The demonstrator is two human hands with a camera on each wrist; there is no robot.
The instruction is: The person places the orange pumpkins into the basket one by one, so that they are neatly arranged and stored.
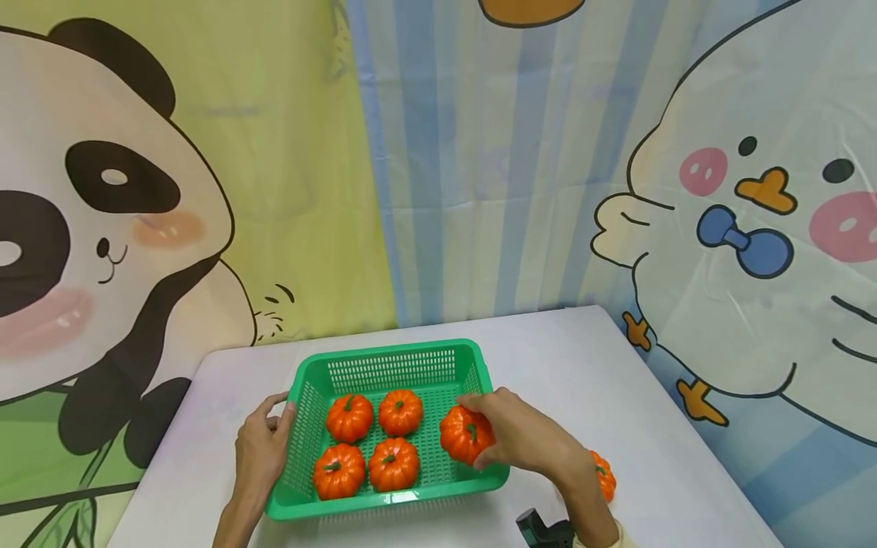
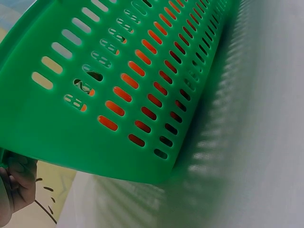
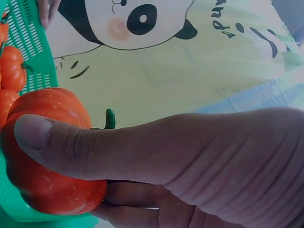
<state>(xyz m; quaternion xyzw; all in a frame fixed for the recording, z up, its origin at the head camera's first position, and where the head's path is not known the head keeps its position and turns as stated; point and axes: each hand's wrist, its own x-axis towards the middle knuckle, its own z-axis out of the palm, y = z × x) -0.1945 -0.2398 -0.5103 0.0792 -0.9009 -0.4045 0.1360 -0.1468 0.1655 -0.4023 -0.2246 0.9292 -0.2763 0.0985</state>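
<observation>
A green plastic basket (image 1: 390, 498) sits on the table, with several small orange pumpkins with green stems inside it, among them one pumpkin (image 1: 349, 418) at the back left. At the basket's left side, my left hand (image 1: 263, 449) grips the rim; in the left wrist view its curled fingers (image 2: 23, 183) show at the rim's edge. My right hand (image 1: 524, 434) holds another pumpkin (image 1: 466, 435) over the right part of the basket. The right wrist view shows the thumb (image 3: 61, 142) pressed across that pumpkin, other fingers around its far side.
One more pumpkin (image 1: 604, 476) lies on the white table (image 1: 548, 358) to the right of the basket, partly hidden by the right forearm. Behind the table hang printed curtains (image 1: 466, 167) with a panda and a white bird.
</observation>
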